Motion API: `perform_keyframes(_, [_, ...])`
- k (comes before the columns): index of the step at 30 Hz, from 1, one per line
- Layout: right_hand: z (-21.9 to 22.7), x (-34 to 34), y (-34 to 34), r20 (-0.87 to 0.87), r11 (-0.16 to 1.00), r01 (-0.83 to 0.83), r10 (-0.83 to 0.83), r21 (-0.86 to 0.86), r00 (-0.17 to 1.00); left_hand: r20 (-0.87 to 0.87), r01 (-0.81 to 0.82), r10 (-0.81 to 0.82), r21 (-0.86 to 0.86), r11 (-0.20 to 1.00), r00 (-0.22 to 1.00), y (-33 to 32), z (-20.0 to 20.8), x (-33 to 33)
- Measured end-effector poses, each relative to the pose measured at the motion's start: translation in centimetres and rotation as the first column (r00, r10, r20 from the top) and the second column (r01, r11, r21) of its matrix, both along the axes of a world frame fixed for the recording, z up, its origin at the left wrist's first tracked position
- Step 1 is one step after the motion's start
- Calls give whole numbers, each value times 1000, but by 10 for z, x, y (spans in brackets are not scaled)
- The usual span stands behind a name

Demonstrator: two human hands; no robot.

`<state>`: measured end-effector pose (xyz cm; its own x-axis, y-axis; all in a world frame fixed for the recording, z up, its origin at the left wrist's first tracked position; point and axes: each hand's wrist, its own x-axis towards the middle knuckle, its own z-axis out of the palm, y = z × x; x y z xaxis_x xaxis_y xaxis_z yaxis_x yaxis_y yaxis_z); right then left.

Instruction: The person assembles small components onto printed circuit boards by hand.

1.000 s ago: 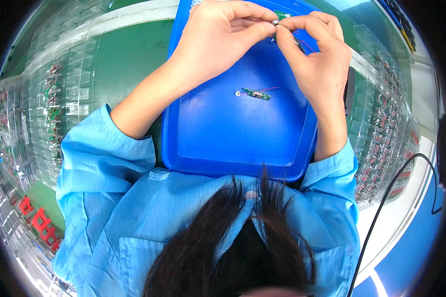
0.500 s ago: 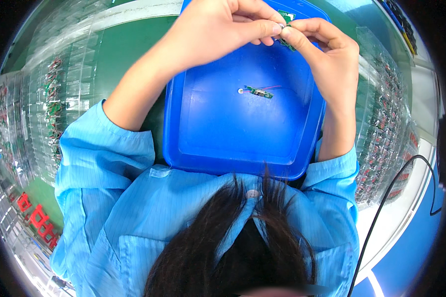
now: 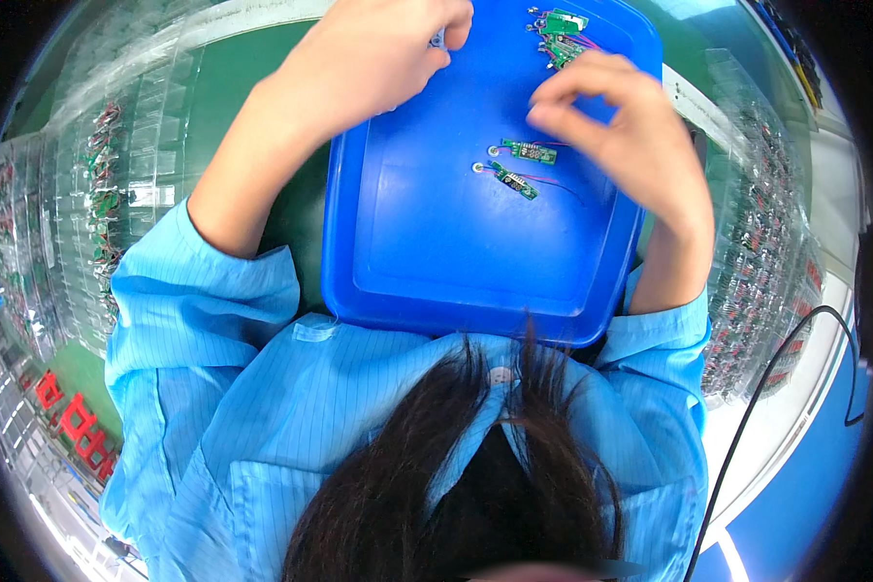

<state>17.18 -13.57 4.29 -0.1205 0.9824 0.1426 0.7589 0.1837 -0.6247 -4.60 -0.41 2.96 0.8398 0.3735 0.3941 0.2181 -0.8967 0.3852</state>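
Observation:
My left hand (image 3: 383,63) is over the tray's far left edge, fingers curled. A small grey-blue piece (image 3: 437,40) shows between them, too little of it visible to name. Over the tray's right side is my right hand (image 3: 630,131), thumb and forefinger slightly apart with nothing seen between them. Just left of its fingertips, two small green circuit boards with thin wires lie side by side on the tray floor: an upper board (image 3: 531,151) and a lower board (image 3: 514,181). Each has a round silver part at its left end. Beyond the right hand, several more green boards (image 3: 565,24) lie together.
The blue plastic tray (image 3: 466,315) sits right in front of me on a green surface (image 3: 225,107). Clear plastic trays holding many small boards stand at left (image 3: 107,194) and right (image 3: 747,252). A black cable (image 3: 757,398) hangs at right; red parts (image 3: 78,422) lie lower left.
My hands have come apart from the far end of the tray, the left going left, the right coming nearer. A second circuit board now lies beside the first, which has turned slightly.

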Motion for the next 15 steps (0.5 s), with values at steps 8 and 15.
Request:
perform_keyframes(8, [-12, 13, 10, 344, 886, 165, -332, 433, 878, -118, -27, 64, 289, 957, 991, -20, 1, -1])
perform_keyframes(15, [-21, 12, 12, 469, 897, 115, -328, 426, 820, -111, -244, 241, -8, 970, 964, -20, 7, 20])
